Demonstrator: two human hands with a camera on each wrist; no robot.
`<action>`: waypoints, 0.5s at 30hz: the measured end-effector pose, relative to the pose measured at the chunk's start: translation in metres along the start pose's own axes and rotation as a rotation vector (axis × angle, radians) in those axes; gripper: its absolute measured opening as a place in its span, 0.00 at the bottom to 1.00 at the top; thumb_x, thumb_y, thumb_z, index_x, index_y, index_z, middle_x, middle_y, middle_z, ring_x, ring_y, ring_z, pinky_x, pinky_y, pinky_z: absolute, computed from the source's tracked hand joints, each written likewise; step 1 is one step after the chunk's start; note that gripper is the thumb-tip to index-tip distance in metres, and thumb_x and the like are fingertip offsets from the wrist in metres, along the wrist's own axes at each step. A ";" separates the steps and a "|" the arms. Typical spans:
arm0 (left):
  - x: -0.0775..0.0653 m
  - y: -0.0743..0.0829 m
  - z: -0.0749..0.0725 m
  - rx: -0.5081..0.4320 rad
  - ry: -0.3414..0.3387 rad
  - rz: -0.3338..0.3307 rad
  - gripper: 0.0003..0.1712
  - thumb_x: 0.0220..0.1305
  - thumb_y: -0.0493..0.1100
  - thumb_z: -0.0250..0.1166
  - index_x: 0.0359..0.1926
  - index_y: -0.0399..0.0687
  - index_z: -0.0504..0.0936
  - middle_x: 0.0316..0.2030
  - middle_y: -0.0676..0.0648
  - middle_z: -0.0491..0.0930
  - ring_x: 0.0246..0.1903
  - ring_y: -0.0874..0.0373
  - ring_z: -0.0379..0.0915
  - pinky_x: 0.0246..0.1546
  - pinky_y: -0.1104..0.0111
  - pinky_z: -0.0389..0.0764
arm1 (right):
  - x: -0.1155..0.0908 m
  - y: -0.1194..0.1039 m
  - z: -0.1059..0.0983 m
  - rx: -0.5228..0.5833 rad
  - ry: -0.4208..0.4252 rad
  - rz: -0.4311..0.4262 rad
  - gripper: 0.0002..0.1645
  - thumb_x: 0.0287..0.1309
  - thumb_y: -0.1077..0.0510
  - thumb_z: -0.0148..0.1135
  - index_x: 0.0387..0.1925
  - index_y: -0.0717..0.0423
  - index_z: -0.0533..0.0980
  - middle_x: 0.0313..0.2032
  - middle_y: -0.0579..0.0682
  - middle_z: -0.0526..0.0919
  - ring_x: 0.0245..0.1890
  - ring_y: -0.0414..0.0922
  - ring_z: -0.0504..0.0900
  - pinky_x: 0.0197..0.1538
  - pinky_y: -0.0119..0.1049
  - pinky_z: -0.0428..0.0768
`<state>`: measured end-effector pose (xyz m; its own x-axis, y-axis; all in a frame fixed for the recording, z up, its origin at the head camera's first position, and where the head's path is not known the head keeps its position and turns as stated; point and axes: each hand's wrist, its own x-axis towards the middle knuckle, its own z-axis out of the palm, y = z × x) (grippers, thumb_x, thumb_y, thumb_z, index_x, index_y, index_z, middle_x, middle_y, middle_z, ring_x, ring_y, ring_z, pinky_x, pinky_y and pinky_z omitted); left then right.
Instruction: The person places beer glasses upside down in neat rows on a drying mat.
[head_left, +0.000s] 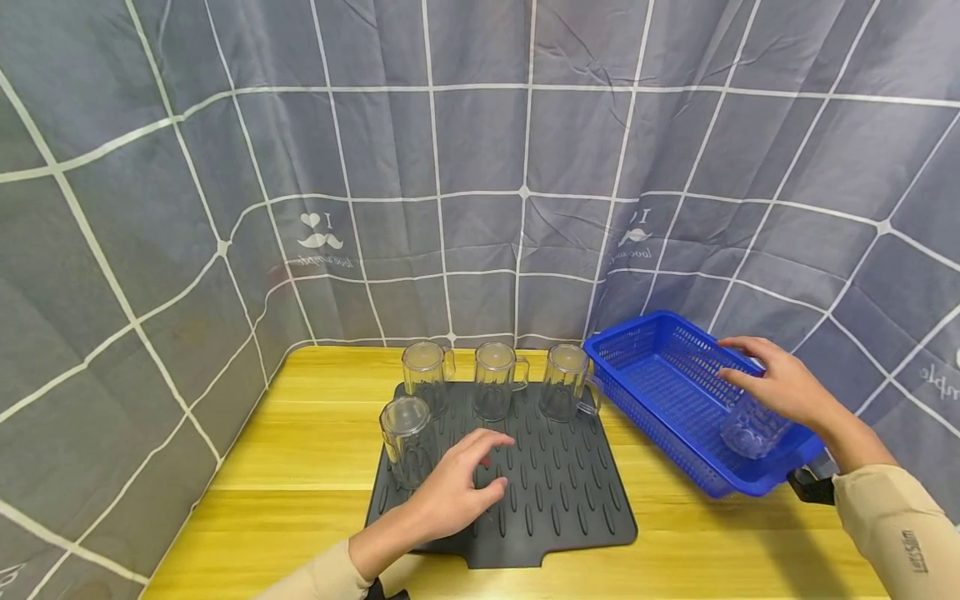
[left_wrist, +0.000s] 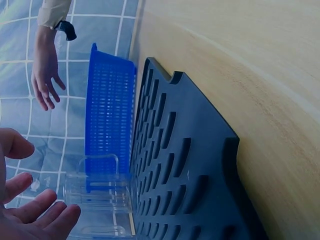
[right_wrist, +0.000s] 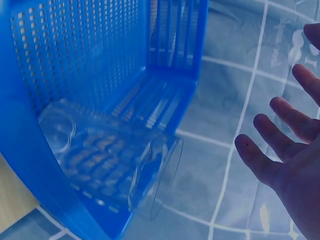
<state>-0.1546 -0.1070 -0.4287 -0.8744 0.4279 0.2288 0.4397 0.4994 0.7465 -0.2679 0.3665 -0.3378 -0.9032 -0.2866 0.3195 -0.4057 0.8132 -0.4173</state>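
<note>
My left hand (head_left: pixel 457 492) hovers over the dark grey ribbed mat (head_left: pixel 555 500), fingers spread and holding nothing. Just beyond it, a clear glass mug (head_left: pixel 408 442) stands on the mat's left side. Along the mat's back edge stand three more clear mugs: a left one (head_left: pixel 426 379), a middle one (head_left: pixel 493 383) and a right one (head_left: pixel 562 385), their handles toward the right. Over the right end of the blue basket (head_left: pixel 645 408) is my right hand (head_left: pixel 783 383). One clear glass mug (right_wrist: pixel 107 155) lies on its side in that basket; the right wrist view shows my loosely extended fingers apart from it.
Under the mat and basket is a yellow wood-grain table (head_left: pixel 300 492). A grey curtain (head_left: pixel 480 142) with white grid lines surrounds the table's back and sides. The basket stands slanted, its far left corner close to the right mug on the mat.
</note>
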 end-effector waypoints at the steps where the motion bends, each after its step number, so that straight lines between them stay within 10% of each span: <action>1: 0.000 0.000 0.000 0.000 -0.004 -0.002 0.26 0.70 0.46 0.62 0.67 0.67 0.71 0.62 0.57 0.72 0.50 0.57 0.72 0.36 0.69 0.79 | 0.002 0.002 -0.001 -0.005 -0.005 0.005 0.28 0.65 0.51 0.65 0.62 0.59 0.73 0.60 0.66 0.74 0.59 0.67 0.72 0.53 0.55 0.72; 15: -0.001 0.001 0.000 0.006 -0.029 -0.016 0.26 0.70 0.48 0.62 0.67 0.68 0.71 0.62 0.56 0.73 0.51 0.56 0.73 0.39 0.66 0.80 | 0.014 0.037 -0.013 -0.125 -0.160 0.120 0.37 0.64 0.48 0.65 0.64 0.69 0.69 0.62 0.79 0.66 0.63 0.77 0.61 0.58 0.73 0.62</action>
<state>-0.1533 -0.1069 -0.4287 -0.8752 0.4412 0.1983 0.4267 0.5109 0.7463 -0.2941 0.3993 -0.3381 -0.9588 -0.2521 0.1311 -0.2821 0.8999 -0.3325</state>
